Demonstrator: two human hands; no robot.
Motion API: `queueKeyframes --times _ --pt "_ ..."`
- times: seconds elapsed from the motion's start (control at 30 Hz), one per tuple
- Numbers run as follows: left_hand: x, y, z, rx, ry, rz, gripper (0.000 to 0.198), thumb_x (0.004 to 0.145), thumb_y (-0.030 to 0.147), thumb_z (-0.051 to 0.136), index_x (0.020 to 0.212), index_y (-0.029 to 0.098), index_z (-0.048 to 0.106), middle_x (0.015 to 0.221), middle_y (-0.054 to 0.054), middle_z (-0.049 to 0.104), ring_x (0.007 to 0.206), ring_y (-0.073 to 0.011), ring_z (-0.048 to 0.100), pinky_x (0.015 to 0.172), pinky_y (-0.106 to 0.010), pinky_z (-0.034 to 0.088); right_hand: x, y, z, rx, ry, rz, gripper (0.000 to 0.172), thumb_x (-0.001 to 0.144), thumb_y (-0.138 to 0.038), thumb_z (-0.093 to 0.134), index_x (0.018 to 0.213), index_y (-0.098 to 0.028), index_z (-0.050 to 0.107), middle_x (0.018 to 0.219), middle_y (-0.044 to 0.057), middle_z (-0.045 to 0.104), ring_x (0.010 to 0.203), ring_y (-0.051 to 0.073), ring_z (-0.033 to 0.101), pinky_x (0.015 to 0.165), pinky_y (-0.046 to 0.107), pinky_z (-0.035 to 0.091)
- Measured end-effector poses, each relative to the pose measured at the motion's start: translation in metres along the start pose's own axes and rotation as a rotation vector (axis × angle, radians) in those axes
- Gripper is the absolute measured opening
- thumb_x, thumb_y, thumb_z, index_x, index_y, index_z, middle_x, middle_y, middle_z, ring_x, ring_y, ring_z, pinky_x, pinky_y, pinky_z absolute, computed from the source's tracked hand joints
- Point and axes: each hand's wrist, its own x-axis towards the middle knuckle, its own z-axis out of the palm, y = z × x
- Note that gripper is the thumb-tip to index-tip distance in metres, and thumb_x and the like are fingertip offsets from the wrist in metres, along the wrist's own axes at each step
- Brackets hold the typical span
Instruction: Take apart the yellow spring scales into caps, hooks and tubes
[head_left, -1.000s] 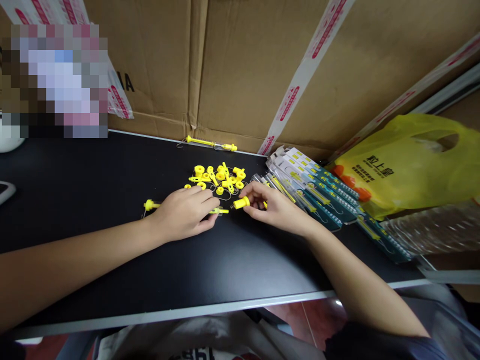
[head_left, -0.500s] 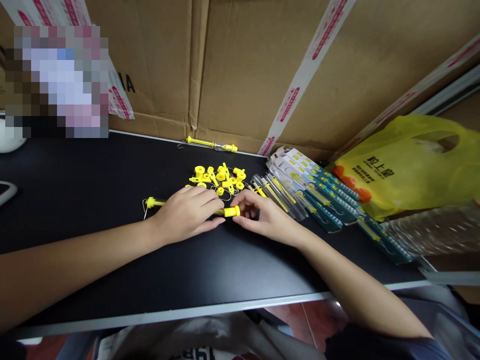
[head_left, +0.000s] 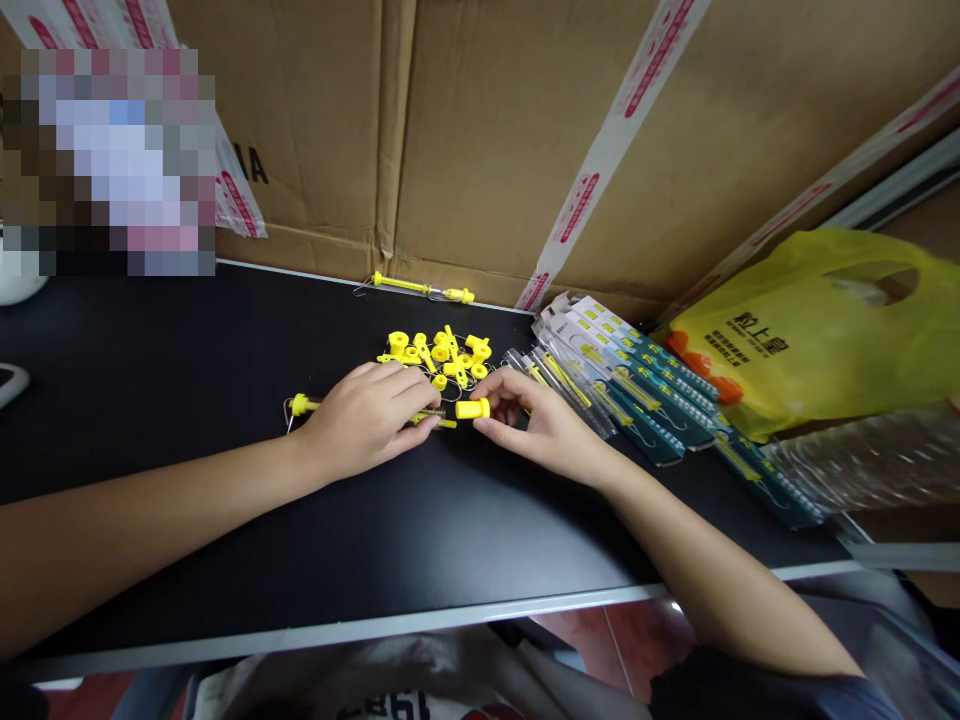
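Note:
My left hand (head_left: 375,410) is wrapped around a spring scale (head_left: 301,404) lying lengthwise just above the black table. Its yellow head and wire hook stick out on the left; a coil spring and a yellow strip show past my fingertips on the right. Between the thumb and fingers of my right hand (head_left: 544,428) is a yellow cap (head_left: 472,409), apart from the scale's right end by a small gap. Right behind both hands lies a pile of loose yellow plastic parts (head_left: 454,368) mixed with wire hooks. My left palm hides the scale's middle.
Another spring scale (head_left: 405,285) lies along the table's back edge by a large cardboard box (head_left: 480,150). To the right are clear tubes (head_left: 562,385), printed boxes (head_left: 637,370) and a yellow plastic bag (head_left: 817,340). A blurred patch covers the upper left.
My right hand has moved slightly right with the yellow cap, which has come away from the scale's end. The spring and yellow strip are now exposed. My left hand has shifted slightly left.

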Motion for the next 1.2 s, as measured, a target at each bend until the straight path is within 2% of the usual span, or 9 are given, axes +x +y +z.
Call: queueKeyframes --times 0.23,0.47,0.77,0.93,1.2 --pt "0.008 -0.010 -0.005 0.126 -0.051 -0.069 0.016 0.089 0.030 0.048 0.091 0.019 0.060 0.088 -0.002 0.062 0.085 -0.0188 0.056 0.071 -0.031 0.040 0.002 0.006 0.001 -0.111 0.100 0.004 0.019 0.083 -0.027 0.057 0.100 -0.020 0.050 0.076 -0.001 0.054 0.062 0.011 0.049 0.056 0.023 0.041" --pt "0.018 -0.018 -0.003 0.188 -0.091 -0.111 0.017 0.088 0.029 0.050 0.089 0.019 0.063 0.086 -0.003 0.062 0.082 -0.0197 0.056 0.069 -0.031 0.041 0.001 0.007 0.004 -0.274 0.131 -0.018 0.023 0.081 -0.022 0.057 0.103 -0.022 0.052 0.077 -0.001 0.056 0.065 0.012 0.051 0.062 0.025 0.041" --pt "0.027 -0.029 0.004 0.118 -0.172 -0.138 0.018 0.086 0.033 0.053 0.091 0.021 0.066 0.086 -0.002 0.063 0.082 -0.0194 0.058 0.069 -0.030 0.042 0.003 0.008 0.007 -0.358 0.134 -0.039 0.022 0.080 -0.020 0.059 0.102 -0.021 0.055 0.076 0.000 0.055 0.066 0.012 0.050 0.063 0.025 0.041" --pt "0.024 -0.030 0.004 0.092 -0.158 -0.157 0.019 0.086 0.035 0.053 0.091 0.020 0.065 0.085 -0.002 0.064 0.081 -0.0189 0.059 0.069 -0.029 0.042 0.003 0.007 0.006 -0.369 0.135 -0.038 0.024 0.080 -0.019 0.060 0.103 -0.020 0.055 0.077 0.000 0.055 0.066 0.012 0.050 0.063 0.025 0.041" --pt "0.015 -0.021 0.001 0.095 -0.109 -0.150 0.023 0.089 0.027 0.043 0.084 0.018 0.063 0.083 -0.003 0.065 0.082 -0.0182 0.058 0.074 -0.030 0.042 0.004 0.011 0.005 -0.395 0.174 -0.073 0.025 0.080 -0.018 0.059 0.105 -0.019 0.056 0.076 -0.001 0.055 0.065 0.011 0.049 0.062 0.024 0.041"
